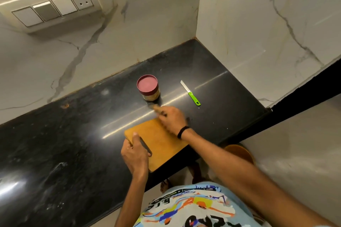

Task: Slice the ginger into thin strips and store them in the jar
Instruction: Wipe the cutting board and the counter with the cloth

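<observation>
Head view smears the right hand point(172, 120) with motion blur, yet its curled fingers plainly pinch a small tan lump, the ginger point(157, 109), between the cutting board's far edge and the jar point(147, 86) (round, maroon lid on, contents hard to make out). The left hand point(134, 155) grips the smooth ochre cutting board point(160, 140) beside its dark slot, thumb on top, fingers hidden beneath. A knife point(191, 93), with a green handle and short flat blade, lies right of the jar on the glossy black stone counter point(55, 134).
</observation>
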